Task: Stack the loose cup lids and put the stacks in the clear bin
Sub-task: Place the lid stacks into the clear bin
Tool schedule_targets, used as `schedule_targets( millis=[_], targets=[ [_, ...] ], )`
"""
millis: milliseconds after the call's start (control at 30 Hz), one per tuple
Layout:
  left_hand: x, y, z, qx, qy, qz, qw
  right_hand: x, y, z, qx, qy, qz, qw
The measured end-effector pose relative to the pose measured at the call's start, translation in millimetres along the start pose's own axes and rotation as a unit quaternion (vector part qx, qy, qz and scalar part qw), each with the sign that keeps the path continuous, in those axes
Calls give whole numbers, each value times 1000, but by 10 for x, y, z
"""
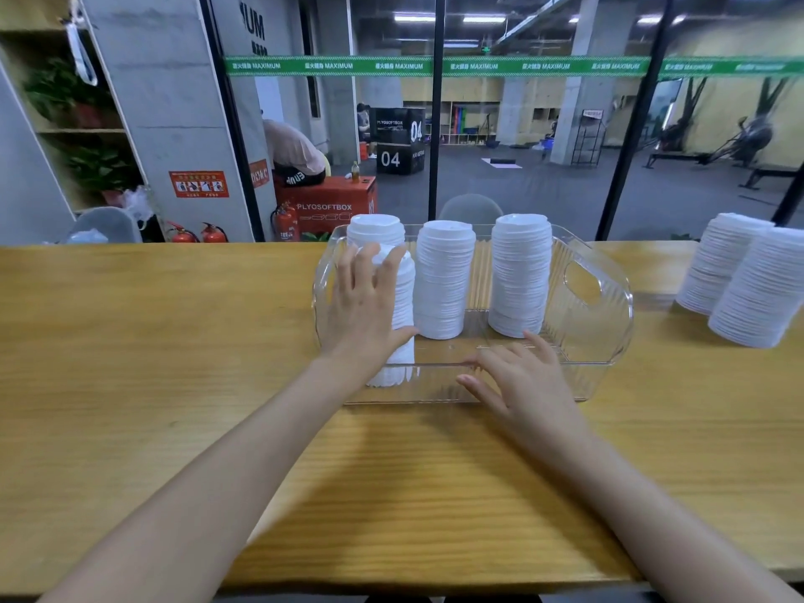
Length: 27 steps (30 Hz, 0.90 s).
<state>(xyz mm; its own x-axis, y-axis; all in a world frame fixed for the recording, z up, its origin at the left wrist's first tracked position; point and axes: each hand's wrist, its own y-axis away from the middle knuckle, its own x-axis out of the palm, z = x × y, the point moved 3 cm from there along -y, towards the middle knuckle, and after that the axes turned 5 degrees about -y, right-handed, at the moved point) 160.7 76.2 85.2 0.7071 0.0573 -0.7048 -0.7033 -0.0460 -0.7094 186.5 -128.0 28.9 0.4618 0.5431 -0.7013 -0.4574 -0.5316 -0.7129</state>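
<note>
A clear ribbed bin (596, 337) sits on the wooden table and holds several tall stacks of white cup lids. My left hand (365, 306) is wrapped around the near-left stack (402, 298), which stands at the bin's front left corner. Behind it is another stack (376, 230). A middle stack (443, 280) and a right stack (520, 276) stand upright further in. My right hand (522, 385) rests with fingers spread on the bin's front rim, holding nothing.
Two more lid stacks (718, 263) (761, 289) stand on the table (174, 341) to the right of the bin, leaning slightly. A glass wall runs along the table's far edge, with a gym floor beyond it.
</note>
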Motion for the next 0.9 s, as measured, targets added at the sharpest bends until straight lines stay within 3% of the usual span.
schedule_targets(
  millis=[267,533,733,900],
  targets=[
    [31,3,60,19,-65,-31,997,24,27,-5,-20,20,-39,999],
    [-7,-7,-18,35,-80,-50,995,-28,54,-28,-30,31,0,999],
    [-74,-43,-448,55,-65,-59,995,-326,198,-238,-42,10,-23,999],
    [-78,-119,-1076,94,10,-76,993,-705,413,-590,11,15,-39,999]
  ],
)
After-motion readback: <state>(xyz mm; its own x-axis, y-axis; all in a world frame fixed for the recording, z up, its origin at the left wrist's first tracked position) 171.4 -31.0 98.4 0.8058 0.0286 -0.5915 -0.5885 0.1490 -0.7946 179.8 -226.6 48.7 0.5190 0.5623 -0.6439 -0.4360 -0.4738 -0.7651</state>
